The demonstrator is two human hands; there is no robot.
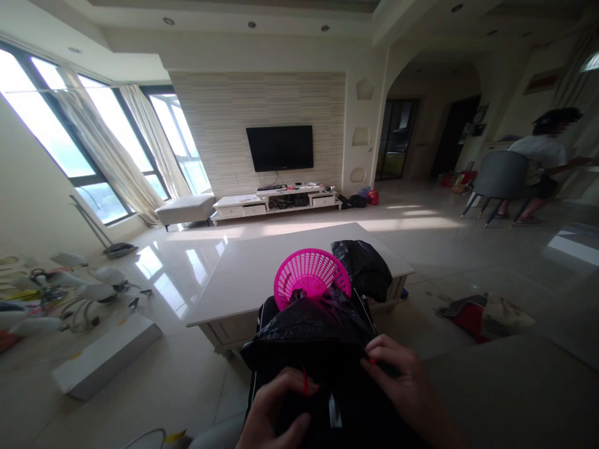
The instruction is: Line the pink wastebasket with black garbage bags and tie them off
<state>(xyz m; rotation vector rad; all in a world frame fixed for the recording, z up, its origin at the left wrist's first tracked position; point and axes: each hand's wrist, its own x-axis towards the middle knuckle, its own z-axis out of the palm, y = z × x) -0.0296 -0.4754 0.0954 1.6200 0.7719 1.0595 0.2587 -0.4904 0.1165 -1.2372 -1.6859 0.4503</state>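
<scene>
A black plastic bag [309, 327] lies across my lap, bunched up against a pink perforated plastic basket [312, 268]. My left hand [281, 405] is at the near side of the bag, fingers curled, with a thin red strip [305, 381] at the fingertips; its thumb is apart from them. To the right, my right hand [400, 368] pinches a small red piece [372, 360] between thumb and fingers. Whether the two red bits are one strip cannot be seen. A short shiny pale strip [334, 411] shows against the dark cloth between the hands.
A white low table [253, 262] stands in front, with another black bag [362, 265] on its right part. A long white box [107, 355] lies on the floor at left. Farther right, a person [538, 149] sits on a grey chair [500, 178].
</scene>
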